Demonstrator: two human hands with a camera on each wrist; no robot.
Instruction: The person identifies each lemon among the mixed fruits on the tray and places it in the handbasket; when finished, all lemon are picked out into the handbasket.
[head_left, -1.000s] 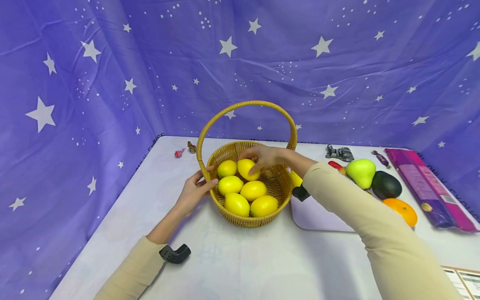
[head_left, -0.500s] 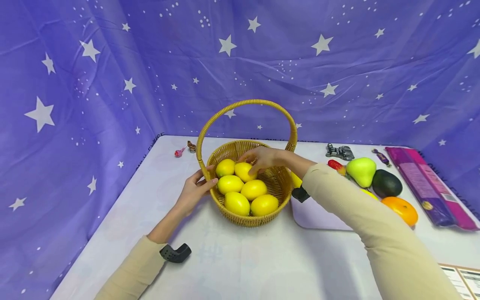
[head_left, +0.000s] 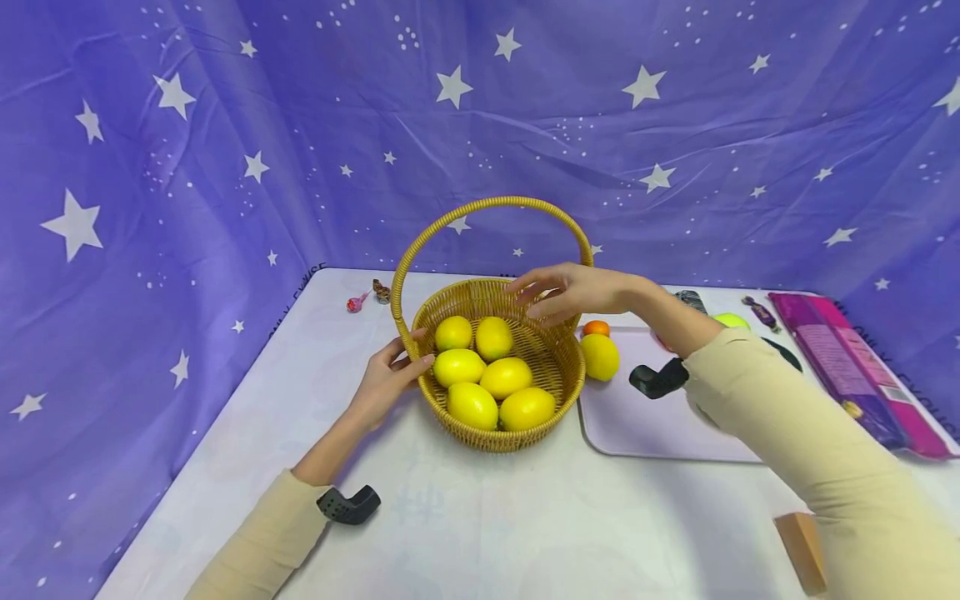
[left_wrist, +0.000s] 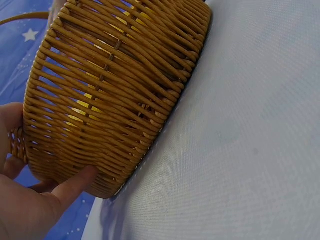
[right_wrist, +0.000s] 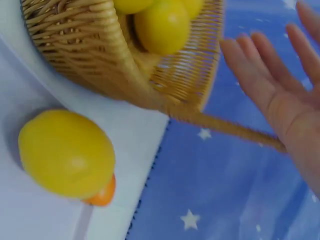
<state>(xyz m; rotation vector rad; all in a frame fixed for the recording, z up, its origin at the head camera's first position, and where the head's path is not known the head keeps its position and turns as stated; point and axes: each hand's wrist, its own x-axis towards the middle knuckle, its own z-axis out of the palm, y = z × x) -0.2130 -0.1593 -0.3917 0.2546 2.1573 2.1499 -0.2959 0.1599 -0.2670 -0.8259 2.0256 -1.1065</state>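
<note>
A yellow wicker basket (head_left: 500, 439) with a tall hoop handle stands in the middle of the table in the head view. Several lemons (head_left: 506, 378) lie inside it. My left hand (head_left: 384, 385) holds the basket's left side at the foot of the handle. In the left wrist view, a finger (left_wrist: 75, 186) lies against the woven wall. Above the basket's right back rim, my right hand (head_left: 581, 290) has its fingers spread and holds nothing. Another lemon (right_wrist: 67, 154) sits on the pale tray beside the basket, with a small orange fruit (right_wrist: 102, 193) partly behind it.
The lilac tray (head_left: 637, 429) is right of the basket, partly under my right sleeve. A pink and purple packet (head_left: 855, 367) lies far right, near a wrapped candy (head_left: 761, 312). Two small candies (head_left: 367, 297) lie back left. A brown box-like object (head_left: 802, 550) is front right.
My right hand has let go of the upper lemon in the basket and risen up and to the right. That lemon now rests beside the others. My left hand has stayed in place.
</note>
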